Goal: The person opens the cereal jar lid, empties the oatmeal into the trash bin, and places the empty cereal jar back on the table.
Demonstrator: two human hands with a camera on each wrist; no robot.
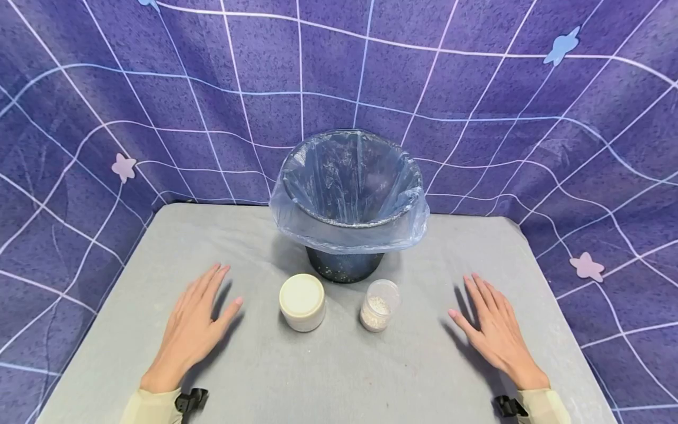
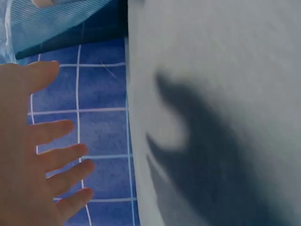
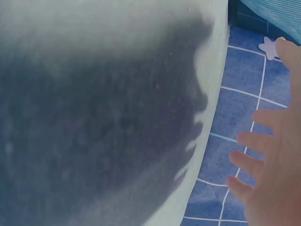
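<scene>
Left grip extended, nothing held. Just right of it, pale jar: likely stiff, smooth; best held round sides. Farther out, between grips, bin; draped bag probably soft, easily torn. Nearer right grip, itself spread, unloaded: clear tub, presumably light, slippery; best pinched low, kept upright.
</scene>
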